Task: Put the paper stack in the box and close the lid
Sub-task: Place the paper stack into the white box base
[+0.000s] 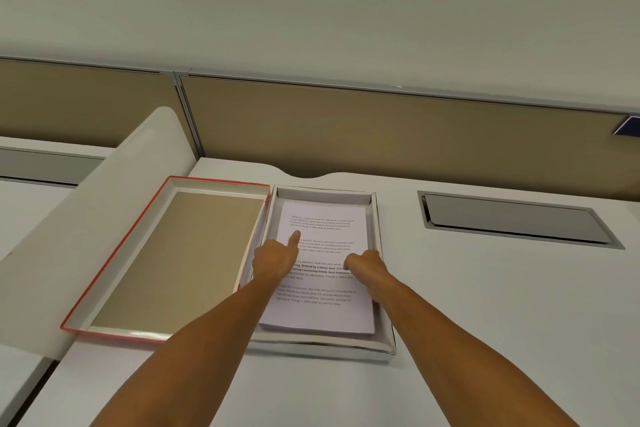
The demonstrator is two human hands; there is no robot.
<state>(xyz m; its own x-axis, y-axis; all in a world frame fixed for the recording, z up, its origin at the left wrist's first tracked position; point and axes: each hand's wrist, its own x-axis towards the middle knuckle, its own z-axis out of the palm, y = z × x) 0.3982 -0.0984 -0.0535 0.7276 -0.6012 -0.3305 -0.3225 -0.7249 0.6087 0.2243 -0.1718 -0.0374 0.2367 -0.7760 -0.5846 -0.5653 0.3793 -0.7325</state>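
A stack of white printed paper [322,312] lies inside the shallow white box [385,288] on the desk. The box's lid [180,263], red-edged with a brown inside, lies flat and open to the left, joined at the box's left wall. My left hand [277,258] rests on the paper's left part with the index finger stretched forward and the other fingers curled. My right hand [365,265] is curled over the paper near its right edge, fingers bent down; whether it grips the sheets is hidden.
A grey recessed cable hatch [516,220] sits in the desk at the right. A tan partition wall [381,128] runs behind the desk. A white curved divider panel [104,218] stands just left of the open lid.
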